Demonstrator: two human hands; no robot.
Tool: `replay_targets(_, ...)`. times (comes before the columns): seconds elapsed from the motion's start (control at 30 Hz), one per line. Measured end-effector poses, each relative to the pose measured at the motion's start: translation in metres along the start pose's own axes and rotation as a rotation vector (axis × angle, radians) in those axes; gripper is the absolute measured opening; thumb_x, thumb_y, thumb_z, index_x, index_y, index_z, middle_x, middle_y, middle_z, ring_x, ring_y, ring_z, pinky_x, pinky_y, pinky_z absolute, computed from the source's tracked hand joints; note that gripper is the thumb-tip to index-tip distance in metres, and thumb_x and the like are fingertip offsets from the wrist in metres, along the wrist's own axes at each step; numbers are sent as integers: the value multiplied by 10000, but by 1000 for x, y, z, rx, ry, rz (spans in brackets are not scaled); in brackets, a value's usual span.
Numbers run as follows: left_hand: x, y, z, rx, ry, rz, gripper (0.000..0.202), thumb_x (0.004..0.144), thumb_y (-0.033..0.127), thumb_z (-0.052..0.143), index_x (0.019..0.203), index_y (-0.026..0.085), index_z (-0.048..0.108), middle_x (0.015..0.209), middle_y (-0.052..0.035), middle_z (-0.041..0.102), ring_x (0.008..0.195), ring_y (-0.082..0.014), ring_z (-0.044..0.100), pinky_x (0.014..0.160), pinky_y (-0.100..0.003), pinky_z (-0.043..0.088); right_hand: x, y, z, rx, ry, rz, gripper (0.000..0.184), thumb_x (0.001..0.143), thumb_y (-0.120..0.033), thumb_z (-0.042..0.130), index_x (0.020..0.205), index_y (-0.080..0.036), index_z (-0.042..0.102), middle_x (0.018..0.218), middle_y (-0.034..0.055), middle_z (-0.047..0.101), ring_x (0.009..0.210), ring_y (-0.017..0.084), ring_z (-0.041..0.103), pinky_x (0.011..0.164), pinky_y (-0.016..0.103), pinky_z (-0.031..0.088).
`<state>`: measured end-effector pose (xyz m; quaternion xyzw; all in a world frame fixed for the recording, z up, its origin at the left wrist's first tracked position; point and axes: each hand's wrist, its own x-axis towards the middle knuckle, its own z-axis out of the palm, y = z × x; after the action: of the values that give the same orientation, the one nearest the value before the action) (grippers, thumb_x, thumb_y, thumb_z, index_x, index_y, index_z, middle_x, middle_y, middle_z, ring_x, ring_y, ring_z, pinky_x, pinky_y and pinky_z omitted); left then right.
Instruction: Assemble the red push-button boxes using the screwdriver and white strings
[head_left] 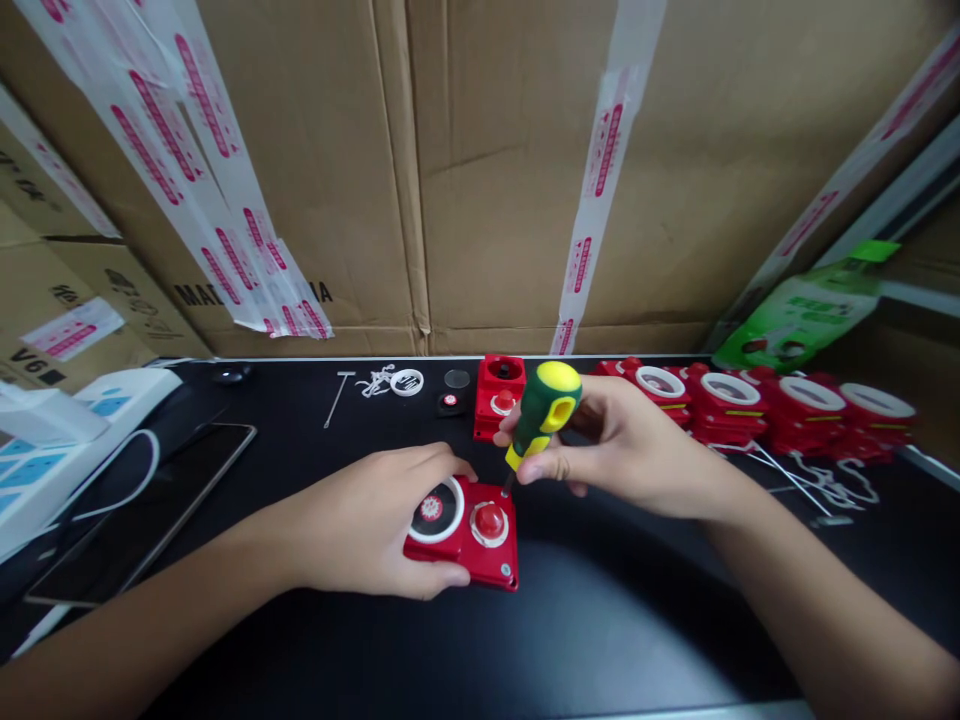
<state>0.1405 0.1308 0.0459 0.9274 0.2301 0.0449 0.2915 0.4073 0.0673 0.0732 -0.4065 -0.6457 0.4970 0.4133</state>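
A red alarm box [491, 550] lies on the black table, with a white-ringed round black face and a red dome lamp on its top. My left hand [390, 520] grips it from the left, fingers over the far side and thumb along the near side. In my right hand [615, 440] is a green and yellow screwdriver [546, 410], held by the lower handle. Its shaft slants down, and the tip meets the box's far right corner. A screw head shows at the near right corner. Just behind stands a second red box [501, 385].
Several red boxes with white rings [731, 395] line the right back, metal rods [795, 480] before them. A green bottle [806, 310] leans behind. A white ring [406, 382], string and T-shaped rod [339, 400] lie at back. Left are a phone [150, 510] and power strip [90, 440].
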Motion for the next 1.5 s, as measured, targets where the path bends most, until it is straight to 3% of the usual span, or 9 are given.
replay_targets(0.13, 0, 0, 1, -13, 5, 8, 637, 785, 434, 861, 1342, 276, 597, 1293, -56, 698, 1151, -287, 703, 995, -389, 561, -1, -5, -7, 1, -104, 6, 270, 967, -283, 779, 1220, -195, 745, 1227, 74, 776, 605, 65, 637, 559, 202, 566)
replay_targets(0.27, 1, -1, 1, -25, 8, 20, 556, 788, 434, 859, 1268, 265, 636, 1196, -54, 716, 1051, -279, 720, 928, -386, 580, 0, -5, -8, 1, -174, 3, 250, 1029, -267, 702, 1266, -190, 721, 1214, 70, 783, 540, 29, 592, 608, 204, 560)
replay_targets(0.47, 0, -3, 2, -27, 42, 34, 648, 781, 434, 871, 1353, 280, 610, 1232, -68, 714, 1080, -293, 724, 955, -381, 580, 0, -9, -1, 23, -116, 25, 193, 906, -219, 827, 1081, -182, 755, 1099, 58, 805, 850, 144, 712, 581, 191, 582)
replay_targets(0.7, 0, -1, 1, -11, -6, -15, 633, 795, 449, 860, 1347, 280, 601, 1279, -66, 700, 1113, -294, 715, 960, -395, 574, 0, -6, 1, -36, -34, 10, 281, 797, -257, 926, 998, -167, 749, 961, 22, 769, 745, 132, 663, 626, 241, 576)
replay_targets(0.87, -1, -1, 0, -21, -24, -32, 597, 815, 486, 845, 1327, 310, 595, 1298, -26, 688, 1152, -272, 700, 984, -386, 563, 4, 1, 4, -70, 11, -34, 360, 713, -304, 981, 946, -183, 735, 928, 7, 725, 861, 176, 674, 753, 292, 589)
replay_targets(1.03, -1, -3, 0, -38, -23, -30, 607, 809, 481, 848, 1333, 325, 586, 1275, -11, 692, 1128, -257, 704, 959, -368, 568, 2, 1, 4, -89, 62, -38, 311, 738, -271, 963, 956, -205, 751, 917, 2, 761, 714, 151, 672, 603, 258, 594)
replay_targets(1.27, -2, -4, 2, -36, 0, -4, 652, 790, 455, 867, 1358, 313, 579, 1301, -22, 697, 1167, -261, 703, 1005, -364, 565, 1, -4, 3, -45, 53, -26, 162, 791, -212, 915, 839, -188, 762, 714, -38, 714, 433, 72, 553, 365, 173, 475)
replay_targets(1.37, -1, -4, 2, -24, 3, 1, 655, 776, 445, 878, 1346, 300, 589, 1307, -35, 699, 1181, -275, 702, 1023, -383, 561, 0, -3, -1, -5, 7, -36, 154, 833, -217, 884, 940, -185, 778, 815, -18, 762, 419, 49, 518, 338, 161, 443)
replay_targets(1.5, -1, -4, 2, -28, 12, 7, 641, 793, 462, 867, 1356, 305, 604, 1339, -55, 691, 1198, -299, 698, 1016, -402, 566, -3, -5, -5, -48, -69, -38, 273, 949, -282, 782, 1206, -193, 756, 1090, 62, 797, 579, 76, 620, 373, 148, 450)
